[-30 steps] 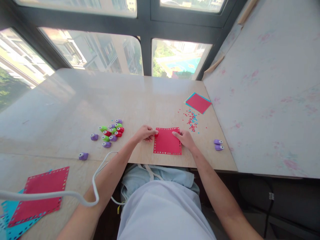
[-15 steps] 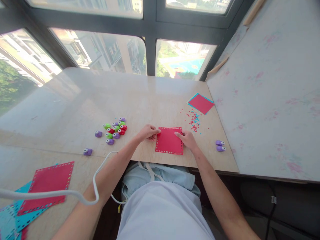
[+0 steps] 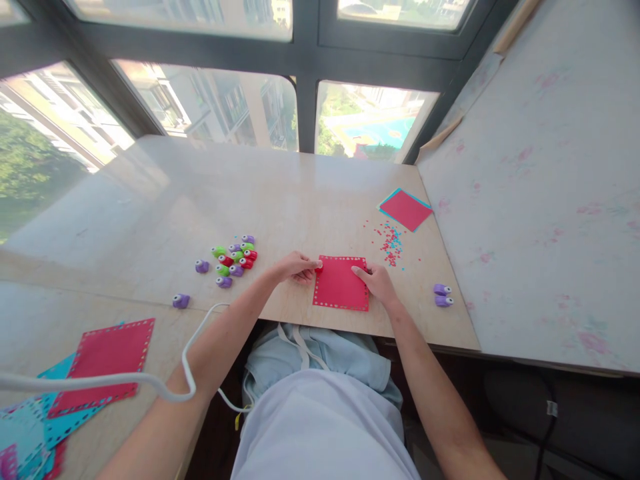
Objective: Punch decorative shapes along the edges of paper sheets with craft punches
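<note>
Our left hand (image 3: 296,267) pinches a small red punch (image 3: 319,269) closed on the red sheet (image 3: 341,283) at its 10 o'clock corner. Our right hand (image 3: 376,283) lies with fingers loosely curled on the sheet's 3 o'clock edge, pressing it flat. The sheet sits on the table (image 3: 280,200) near the 6 o'clock edge. A cluster of punches (image 3: 234,257) lies at 9 o'clock of the sheet, confetti (image 3: 391,241) at 1 o'clock, two purple punches (image 3: 443,295) at 3 o'clock.

Bare forearms, a white top, light-blue garment below.
</note>
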`<action>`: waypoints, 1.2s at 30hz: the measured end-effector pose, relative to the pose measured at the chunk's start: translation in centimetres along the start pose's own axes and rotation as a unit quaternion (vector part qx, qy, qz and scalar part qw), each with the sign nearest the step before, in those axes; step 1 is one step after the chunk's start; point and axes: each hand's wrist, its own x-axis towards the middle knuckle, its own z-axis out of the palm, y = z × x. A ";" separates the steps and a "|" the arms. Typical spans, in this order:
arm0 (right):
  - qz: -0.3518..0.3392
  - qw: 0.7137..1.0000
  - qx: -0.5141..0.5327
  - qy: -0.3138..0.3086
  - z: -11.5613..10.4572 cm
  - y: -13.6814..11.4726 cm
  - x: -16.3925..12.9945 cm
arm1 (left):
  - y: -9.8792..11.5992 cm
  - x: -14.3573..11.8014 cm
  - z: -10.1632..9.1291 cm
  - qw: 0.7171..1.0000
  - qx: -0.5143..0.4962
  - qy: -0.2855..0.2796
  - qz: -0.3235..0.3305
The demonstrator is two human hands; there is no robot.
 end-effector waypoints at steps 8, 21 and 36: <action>-0.034 0.998 0.036 0.036 -0.3 -0.1 -1.2 | -0.3 -0.1 0.4 0.999 -0.011 0.049 -0.009; 0.010 0.989 0.125 0.079 -1.6 0.8 -4.9 | -0.9 -0.8 0.9 0.998 -0.019 0.062 -0.017; 0.072 0.962 0.256 0.059 -1.1 1.2 -4.8 | -3.9 -2.8 2.8 0.988 -0.023 0.063 0.142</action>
